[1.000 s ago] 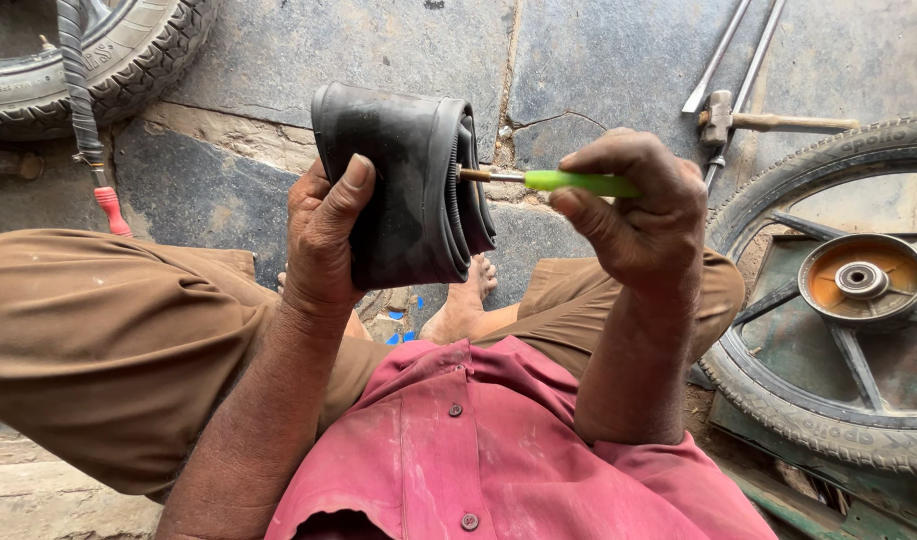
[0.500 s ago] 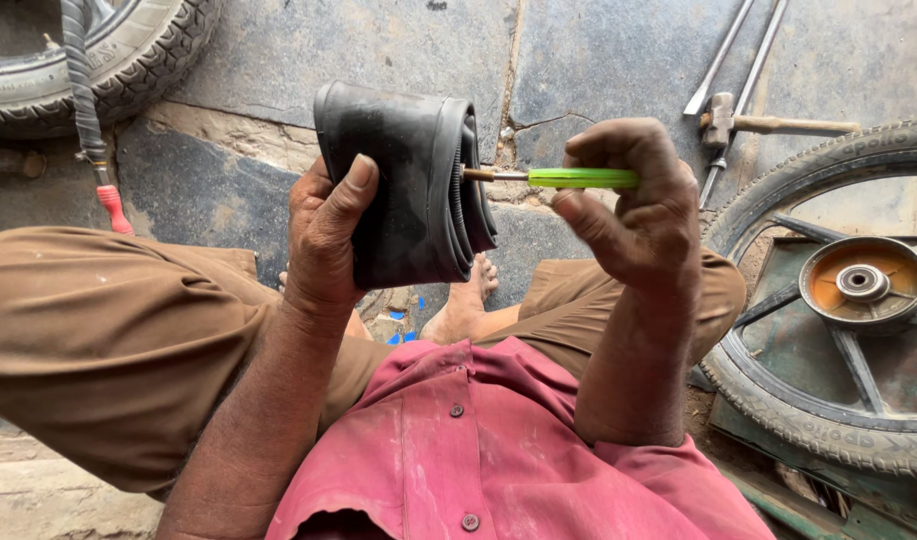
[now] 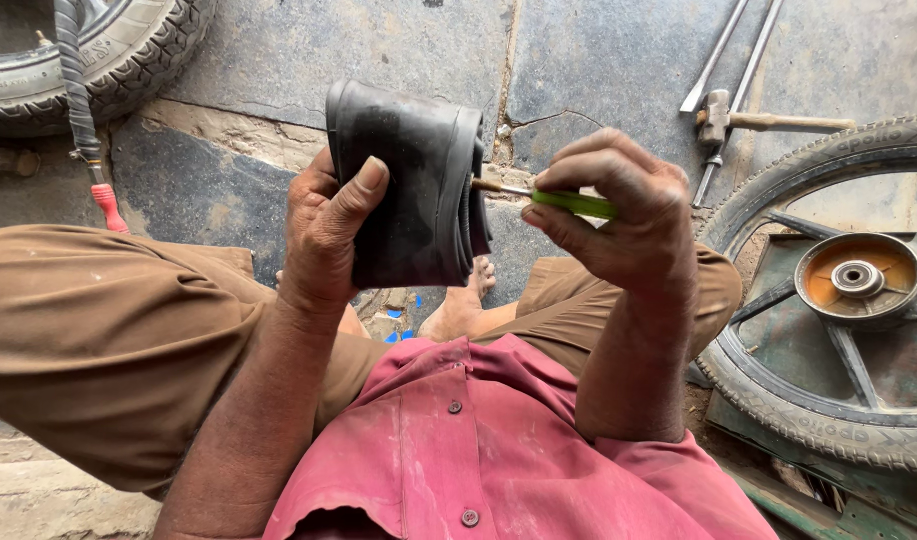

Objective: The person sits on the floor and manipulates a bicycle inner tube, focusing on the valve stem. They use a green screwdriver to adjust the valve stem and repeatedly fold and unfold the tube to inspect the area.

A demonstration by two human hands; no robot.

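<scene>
floor (image 3: 598,60): cracked stone slabs, person seated w/ knees apart. wheel (image 3: 838,300) w/ tyre and orange-brown hub lies at right, near the knee. second tyre (image 3: 128,60) at upper left, a ribbed hose w/ red end (image 3: 88,150) hanging in front of it. hammer (image 3: 748,120) and two metal rods (image 3: 723,60) lie on floor at upper right, well apart from the hands.

folded inner tube (image 3: 408,190): black rubber, held upright at chest height between the knees. left hand (image 3: 323,235) wraps it from the left; fingers closed, thumb pressed flat on the near face. right hand (image 3: 618,215) pinches a green-handled tool (image 3: 573,203); fingers closed round the handle, metal tip touching the tube's right edge among the folds.

step in hand, as judged: tool tip working at the tube's edge, prob. at a valve or a puncture spot; exact contact pt hidden by folds. next move calls for a firm left grip so the tube can't twist, and the tool kept square to the rubber, light pressure only.
</scene>
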